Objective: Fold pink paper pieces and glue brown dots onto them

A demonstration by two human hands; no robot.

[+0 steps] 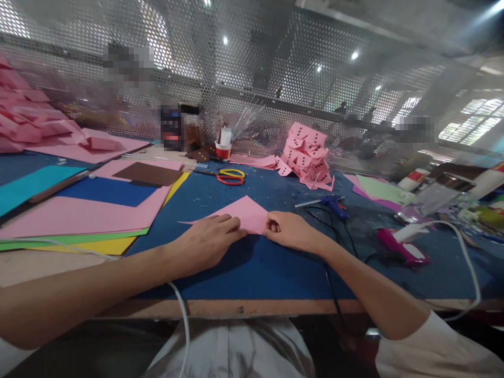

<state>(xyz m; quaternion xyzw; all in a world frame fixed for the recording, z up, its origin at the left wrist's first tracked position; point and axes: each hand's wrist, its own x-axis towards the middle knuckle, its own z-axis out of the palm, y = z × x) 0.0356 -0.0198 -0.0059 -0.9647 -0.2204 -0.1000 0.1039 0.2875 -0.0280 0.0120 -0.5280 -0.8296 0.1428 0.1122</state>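
Note:
A folded pink paper (244,211), triangular with its point away from me, lies on the blue tabletop (275,268). My left hand (208,239) lies flat on the paper's near left edge, fingers stretched toward the right. My right hand (289,231) rests at the paper's right corner with its fingers curled, pressing the edge down. Both hands touch the paper, and their fingertips almost meet.
Large coloured sheets (86,215) are stacked at the left. Yellow-and-red scissors (230,176), a red cup (223,149) and a pile of pink folded pieces (309,155) sit behind. A blue glue gun (333,203), a pink tool (401,249) and cables lie at the right.

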